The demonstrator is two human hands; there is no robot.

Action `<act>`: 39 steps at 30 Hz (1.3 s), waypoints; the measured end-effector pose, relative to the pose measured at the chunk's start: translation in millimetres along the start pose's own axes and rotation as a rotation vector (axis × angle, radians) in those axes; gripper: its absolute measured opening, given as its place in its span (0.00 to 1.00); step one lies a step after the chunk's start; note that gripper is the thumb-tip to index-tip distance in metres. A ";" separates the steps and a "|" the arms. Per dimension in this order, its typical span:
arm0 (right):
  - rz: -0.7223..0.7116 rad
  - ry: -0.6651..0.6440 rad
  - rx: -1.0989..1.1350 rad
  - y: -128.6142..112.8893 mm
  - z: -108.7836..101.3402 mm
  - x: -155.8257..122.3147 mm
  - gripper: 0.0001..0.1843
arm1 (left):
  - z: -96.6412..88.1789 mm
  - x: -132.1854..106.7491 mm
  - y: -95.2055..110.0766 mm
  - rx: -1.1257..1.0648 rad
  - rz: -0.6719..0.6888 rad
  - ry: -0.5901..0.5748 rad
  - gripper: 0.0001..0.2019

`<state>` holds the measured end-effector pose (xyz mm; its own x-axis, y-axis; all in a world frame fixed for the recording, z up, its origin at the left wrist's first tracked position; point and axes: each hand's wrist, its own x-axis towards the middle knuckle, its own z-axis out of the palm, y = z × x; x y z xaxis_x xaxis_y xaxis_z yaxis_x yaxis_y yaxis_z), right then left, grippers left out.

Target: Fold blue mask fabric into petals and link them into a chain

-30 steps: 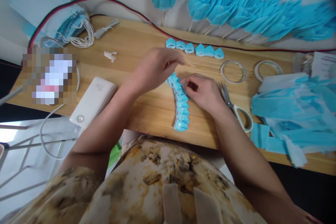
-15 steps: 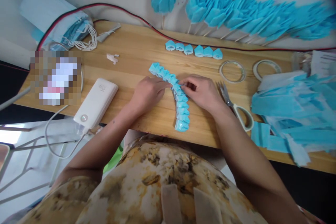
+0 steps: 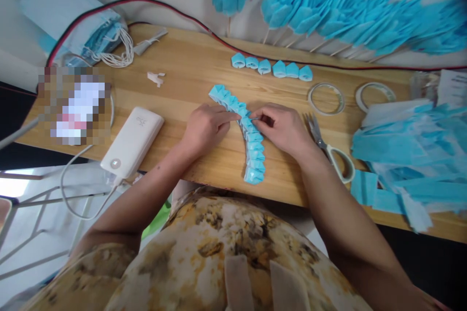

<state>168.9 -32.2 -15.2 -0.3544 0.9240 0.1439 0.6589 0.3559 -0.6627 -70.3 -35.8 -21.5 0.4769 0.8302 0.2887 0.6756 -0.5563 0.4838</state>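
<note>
A pleated blue strip (image 3: 254, 148), folded into a row of pointed petals, lies curved on the table between my hands. From its left side my left hand (image 3: 206, 129) presses on the middle of the strip with the forefinger, the other fingers curled in. My right hand (image 3: 280, 126) pinches a pointed fold at the strip's right edge between thumb and forefinger. Scissors (image 3: 321, 141) with white handles lie open beside my right wrist. Behind the strip stands a row of small rolled blue pieces (image 3: 280, 69).
Blue flowers on sticks (image 3: 284, 2) lean along the wall. Tape rolls (image 3: 310, 102) and a pile of blue fabric pieces (image 3: 397, 141) lie right. Left are a white power bank (image 3: 133, 143) with a cable, a blurred phone (image 3: 78, 109) and a bundle of masks (image 3: 73, 14).
The view has shifted slightly. Both hands stay at the same part of the strip, with only small finger movement.
</note>
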 end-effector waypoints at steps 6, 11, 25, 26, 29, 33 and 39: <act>-0.009 -0.008 0.007 -1.7 0.2 0.1 0.07 | 4.3 0.5 0.1 -0.021 0.015 0.040 0.20; -0.035 -0.017 0.013 -0.9 0.6 -0.7 0.08 | -13.2 28.9 8.3 0.078 -0.048 -0.094 0.18; -0.073 -0.005 0.009 3.6 2.0 0.1 0.08 | -15.2 110.4 22.4 0.353 0.134 -0.552 0.10; -0.072 -0.003 0.006 3.2 1.9 0.1 0.07 | -15.0 111.3 21.3 0.358 0.135 -0.558 0.10; -0.065 -0.006 0.001 1.2 1.2 -0.3 0.06 | -13.2 112.7 15.9 0.343 0.134 -0.544 0.09; -0.073 -0.011 0.022 -1.8 -0.5 -1.3 0.06 | -4.8 110.7 3.0 0.298 0.182 -0.448 0.09; -0.040 -0.051 0.079 -5.2 -3.2 -1.7 0.06 | 2.7 105.4 -10.8 0.178 0.240 -0.377 0.07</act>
<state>168.3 -35.1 -9.6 -0.4141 0.9002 0.1346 0.5903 0.3782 -0.7131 -25.8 57.7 1.4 0.7796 0.6251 0.0396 0.5915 -0.7555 0.2818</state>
